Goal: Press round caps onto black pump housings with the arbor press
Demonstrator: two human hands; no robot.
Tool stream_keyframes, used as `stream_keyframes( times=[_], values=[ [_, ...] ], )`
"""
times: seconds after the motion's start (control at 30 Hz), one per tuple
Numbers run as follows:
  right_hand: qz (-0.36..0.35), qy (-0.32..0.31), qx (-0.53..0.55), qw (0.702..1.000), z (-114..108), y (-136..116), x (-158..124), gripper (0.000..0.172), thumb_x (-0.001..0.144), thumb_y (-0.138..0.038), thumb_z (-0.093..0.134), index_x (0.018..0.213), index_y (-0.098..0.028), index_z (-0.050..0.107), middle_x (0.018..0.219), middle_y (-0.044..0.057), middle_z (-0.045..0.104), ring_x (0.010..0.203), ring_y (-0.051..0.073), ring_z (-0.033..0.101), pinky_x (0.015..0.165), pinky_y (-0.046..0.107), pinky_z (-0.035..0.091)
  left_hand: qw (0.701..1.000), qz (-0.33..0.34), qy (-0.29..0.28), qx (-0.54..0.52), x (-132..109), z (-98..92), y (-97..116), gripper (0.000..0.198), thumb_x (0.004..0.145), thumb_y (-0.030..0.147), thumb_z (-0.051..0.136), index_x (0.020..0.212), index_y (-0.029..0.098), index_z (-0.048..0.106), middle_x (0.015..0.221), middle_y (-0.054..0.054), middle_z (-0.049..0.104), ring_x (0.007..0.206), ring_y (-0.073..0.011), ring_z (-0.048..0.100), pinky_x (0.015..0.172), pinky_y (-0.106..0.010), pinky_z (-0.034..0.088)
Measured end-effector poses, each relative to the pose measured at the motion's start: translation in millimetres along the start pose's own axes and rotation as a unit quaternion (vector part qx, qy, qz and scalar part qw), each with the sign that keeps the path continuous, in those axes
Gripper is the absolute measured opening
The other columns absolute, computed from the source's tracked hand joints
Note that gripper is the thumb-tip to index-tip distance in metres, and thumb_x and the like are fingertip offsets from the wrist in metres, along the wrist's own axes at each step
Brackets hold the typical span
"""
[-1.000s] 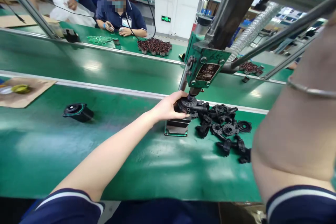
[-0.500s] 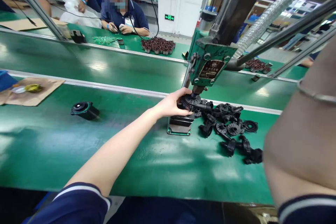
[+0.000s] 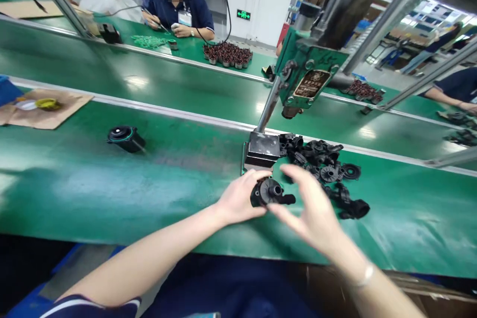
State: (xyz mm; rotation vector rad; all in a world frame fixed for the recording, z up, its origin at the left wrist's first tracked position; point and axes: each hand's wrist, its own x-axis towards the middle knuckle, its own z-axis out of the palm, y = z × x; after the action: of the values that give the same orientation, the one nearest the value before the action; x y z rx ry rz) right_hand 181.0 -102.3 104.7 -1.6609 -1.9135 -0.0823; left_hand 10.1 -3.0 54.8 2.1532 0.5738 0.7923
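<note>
Gripped in my left hand [image 3: 242, 198] is a round black plastic housing [image 3: 271, 191] with a central stub and a side spout, held in front of the press base. My right hand [image 3: 313, 206] is spread at the housing's right side, slightly blurred, with thumb and fingers apart. The black press block [image 3: 264, 146] stands just beyond my hands with nothing on it. Above it hangs the green press head [image 3: 311, 72]. To the right of the block lies a pile of black plastic parts [image 3: 330, 174].
A black motor-like unit [image 3: 128, 140] lies on the green bench at left, near brown cardboard [image 3: 74, 104] and a blue bin [image 3: 8, 90]. A metal rail [image 3: 167, 113] runs behind. Across the line a person [image 3: 201, 10] sits by dark red parts [image 3: 227, 54].
My left hand has brought the housing off the block and toward me. The right arm has come down from the press's right side to the housing. The press head is now raised clear of the block.
</note>
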Motion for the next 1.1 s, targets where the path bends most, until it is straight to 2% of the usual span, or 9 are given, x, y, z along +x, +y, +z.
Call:
stream_keyframes(
  times=[0.1,0.2,0.3,0.4,0.47,0.6,0.73,0.9,1.1],
  values=[
    [-0.007,0.040,-0.029,0.999,27.4,-9.4,-16.6,0.050,0.077,-0.036,0.066,0.119,-0.015,0.049,0.121,0.007,0.054,0.117,0.009,0.052,0.100,0.026,0.050,1.000,-0.007,0.016,-0.009,-13.4,24.4,-4.6,0.086,0.067,0.026,0.072,0.140,0.023,0.027,0.132,-0.012,0.053,0.113,-0.0264,0.059,0.099,-0.044,0.049],
    [0.022,0.093,-0.008,0.995,36.7,-13.5,-27.3,0.039,0.076,-0.028,0.066,0.110,-0.015,0.052,0.118,0.007,0.056,0.114,0.009,0.054,0.098,0.026,0.050,0.999,0.012,0.018,-0.029,-10.2,37.1,-9.7,0.089,0.068,0.027,0.072,0.142,0.019,0.022,0.136,-0.016,0.048,0.121,-0.0285,0.054,0.103,-0.047,0.047],
    [0.009,0.092,-0.001,0.996,33.2,-12.6,-29.2,0.041,0.075,-0.026,0.068,0.110,-0.015,0.052,0.117,0.007,0.056,0.113,0.009,0.055,0.098,0.025,0.049,0.998,0.003,-0.011,-0.054,-5.9,44.0,-13.6,0.071,0.068,0.025,0.073,0.130,0.018,0.038,0.125,-0.014,0.056,0.117,-0.0281,0.056,0.099,-0.045,0.048],
    [-0.017,0.066,-0.016,0.998,32.7,-7.3,-29.4,0.042,0.075,-0.028,0.067,0.110,-0.014,0.050,0.117,0.007,0.057,0.112,0.009,0.055,0.096,0.024,0.050,0.996,-0.043,-0.054,-0.058,-7.9,50.2,-15.0,0.044,0.066,0.026,0.072,0.105,0.018,0.052,0.099,-0.007,0.065,0.093,-0.0259,0.063,0.083,-0.040,0.053],
    [-0.041,0.050,-0.033,0.997,35.2,-2.9,-30.2,0.041,0.077,-0.034,0.063,0.108,-0.012,0.048,0.115,0.008,0.058,0.110,0.009,0.057,0.092,0.023,0.051,0.991,-0.082,-0.075,-0.070,-12.5,53.6,-13.8,0.044,0.062,0.030,0.074,0.099,0.018,0.054,0.090,-0.004,0.064,0.081,-0.0238,0.064,0.073,-0.037,0.053],
    [-0.089,0.050,-0.065,0.993,37.8,1.5,-29.0,0.037,0.082,-0.041,0.053,0.101,-0.010,0.047,0.101,0.009,0.062,0.096,0.008,0.060,0.077,0.018,0.051,0.979,-0.112,-0.083,-0.151,-21.6,55.7,-9.7,0.057,0.059,0.031,0.076,0.109,0.019,0.053,0.095,-0.003,0.065,0.081,-0.0217,0.064,0.073,-0.032,0.053],
    [-0.127,0.041,-0.071,0.988,35.7,1.1,-21.1,0.035,0.083,-0.041,0.051,0.098,-0.010,0.047,0.091,0.008,0.062,0.085,0.006,0.060,0.069,0.015,0.049,0.968,-0.127,-0.088,-0.200,-24.4,54.1,-11.5,0.065,0.055,0.025,0.077,0.115,0.019,0.052,0.098,-0.003,0.066,0.084,-0.0224,0.064,0.076,-0.033,0.053],
    [-0.153,0.029,-0.066,0.986,35.7,3.6,-14.7,0.036,0.085,-0.041,0.048,0.098,-0.008,0.047,0.089,0.009,0.061,0.090,0.006,0.060,0.072,0.013,0.049,0.954,-0.142,-0.104,-0.243,-24.4,51.9,-16.6,0.071,0.053,0.023,0.077,0.119,0.019,0.050,0.095,-0.001,0.065,0.080,-0.0208,0.062,0.073,-0.032,0.052],
    [-0.168,0.036,-0.054,0.984,35.5,3.5,-16.5,0.035,0.085,-0.039,0.050,0.098,-0.007,0.047,0.091,0.011,0.060,0.100,0.007,0.060,0.078,0.013,0.050,0.948,-0.157,-0.127,-0.245,-22.5,47.7,-14.4,0.067,0.052,0.023,0.076,0.114,0.018,0.051,0.087,0.000,0.062,0.072,-0.0179,0.058,0.064,-0.028,0.049]
  ],
)
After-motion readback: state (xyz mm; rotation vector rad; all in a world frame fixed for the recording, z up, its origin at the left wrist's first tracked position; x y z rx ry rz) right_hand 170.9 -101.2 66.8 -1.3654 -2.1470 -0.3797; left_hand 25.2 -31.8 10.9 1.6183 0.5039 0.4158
